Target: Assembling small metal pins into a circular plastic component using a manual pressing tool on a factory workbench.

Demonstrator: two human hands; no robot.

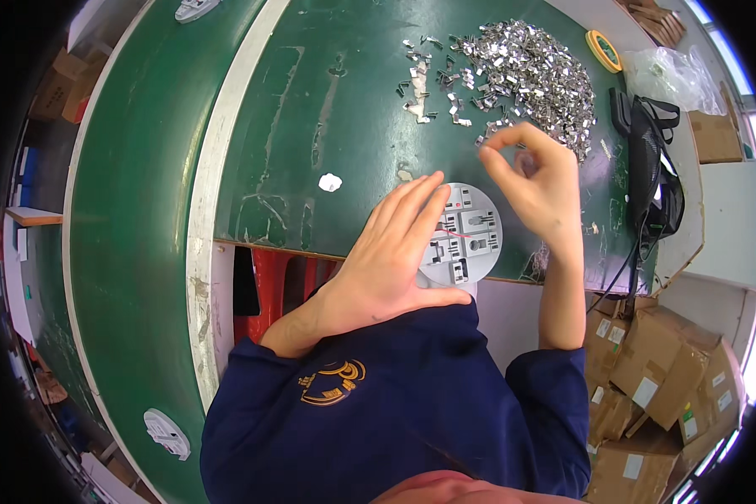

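A round light-grey plastic base (494, 218) with moulded slots, small metal parts and a red wire lies at the near edge of the green table. My left hand (391, 252) rests over its left side, fingers stretched out and thumb along the near rim, covering part of it. To the right and farther out, my right hand (546, 189) is raised with thumb and forefinger pinched together. Anything between those fingertips is too small to make out. Just beyond that hand spreads a pile of small shiny metal clips (533, 76), with several strays on its left.
A yellow tape roll (604, 51), a clear plastic bag (672, 77) and a black bag (647, 168) with straps line the right side. Cardboard boxes (655, 370) stack at lower right. Left of the white rail, a green belt (143, 210) carries another grey round part (167, 434).
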